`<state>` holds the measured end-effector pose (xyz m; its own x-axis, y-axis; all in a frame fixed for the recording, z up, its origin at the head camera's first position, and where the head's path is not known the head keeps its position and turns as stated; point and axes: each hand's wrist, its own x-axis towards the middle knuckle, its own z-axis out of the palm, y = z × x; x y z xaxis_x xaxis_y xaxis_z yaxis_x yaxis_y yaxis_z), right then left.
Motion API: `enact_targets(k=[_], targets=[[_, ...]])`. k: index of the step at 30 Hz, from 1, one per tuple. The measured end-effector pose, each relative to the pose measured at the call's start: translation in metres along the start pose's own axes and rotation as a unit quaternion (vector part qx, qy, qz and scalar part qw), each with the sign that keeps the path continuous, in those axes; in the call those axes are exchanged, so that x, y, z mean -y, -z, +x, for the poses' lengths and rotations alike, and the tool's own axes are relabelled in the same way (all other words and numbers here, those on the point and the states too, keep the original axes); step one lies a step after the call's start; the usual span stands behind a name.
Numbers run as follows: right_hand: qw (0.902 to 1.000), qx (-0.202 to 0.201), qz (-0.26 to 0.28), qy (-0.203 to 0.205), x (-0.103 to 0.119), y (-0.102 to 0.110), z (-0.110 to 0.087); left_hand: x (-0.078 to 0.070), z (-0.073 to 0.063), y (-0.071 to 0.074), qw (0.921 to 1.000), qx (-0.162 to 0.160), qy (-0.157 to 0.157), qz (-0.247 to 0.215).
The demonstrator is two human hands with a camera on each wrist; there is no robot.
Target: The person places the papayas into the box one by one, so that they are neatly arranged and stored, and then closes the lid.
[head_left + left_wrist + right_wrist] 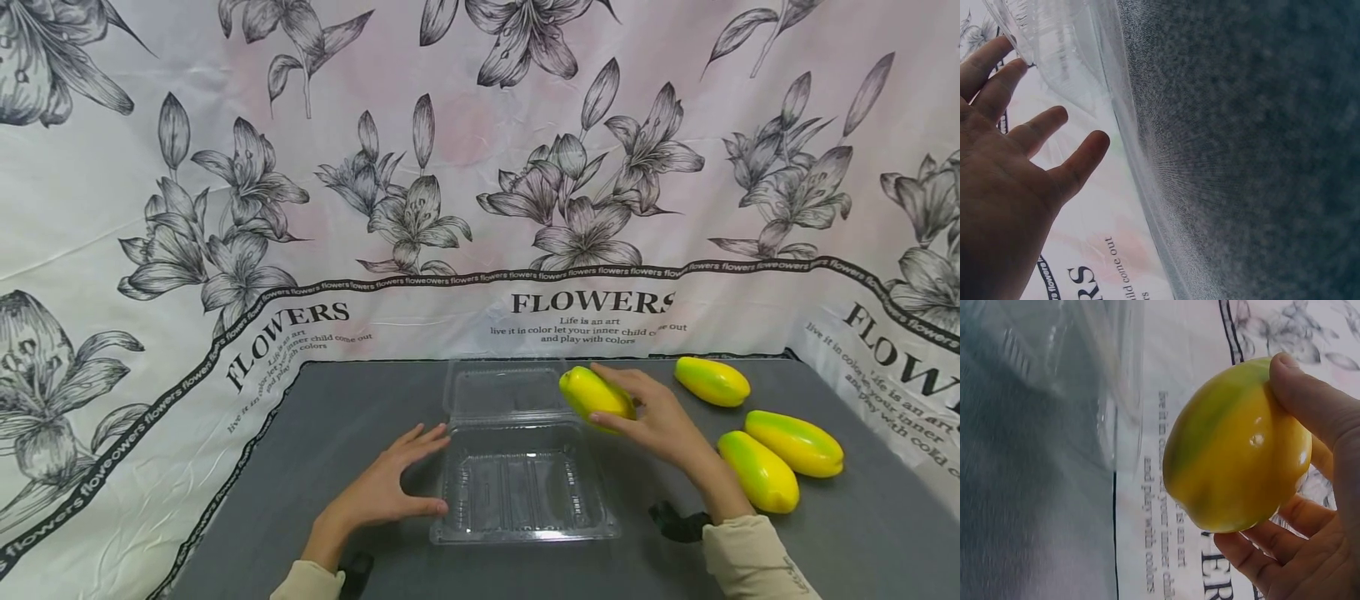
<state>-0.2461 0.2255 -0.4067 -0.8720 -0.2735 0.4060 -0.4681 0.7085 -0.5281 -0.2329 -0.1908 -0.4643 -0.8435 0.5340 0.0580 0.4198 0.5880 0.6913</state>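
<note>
one mango [594,395] sits clamped in the right hand [660,417] at the box's [522,487] one o'clock; lower it flat while the spread, empty left hand [382,487] steadies.

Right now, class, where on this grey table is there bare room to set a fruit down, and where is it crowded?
Free: the grey table left of the clear plastic clamshell box, beyond the left hand; also the box's empty tray. Crowded: the right side, where three yellow-green toy fruits lie beside the right hand, whose grip holds a fourth fruit.
</note>
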Motion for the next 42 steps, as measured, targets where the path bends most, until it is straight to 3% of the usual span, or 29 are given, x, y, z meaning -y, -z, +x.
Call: enact_targets(k=[10,25,32,42], targets=[[0.9989,0.003,0.037,0.029,0.017,-0.019,0.010,0.001,0.000,-0.001,1.0000,0.001,-0.009,0.001],[0.9911,0.048,0.107,0.063,0.051,-0.047,0.025,0.001,0.001,-0.003,0.9999,-0.008,-0.003,0.008],[0.9872,0.061,0.119,0.088,0.064,-0.061,0.028,-0.001,0.001,-0.003,0.9999,-0.004,0.010,0.006],[0.9827,0.115,0.111,0.093,0.077,-0.079,0.026,-0.003,0.001,-0.003,0.9999,-0.004,0.009,0.004]])
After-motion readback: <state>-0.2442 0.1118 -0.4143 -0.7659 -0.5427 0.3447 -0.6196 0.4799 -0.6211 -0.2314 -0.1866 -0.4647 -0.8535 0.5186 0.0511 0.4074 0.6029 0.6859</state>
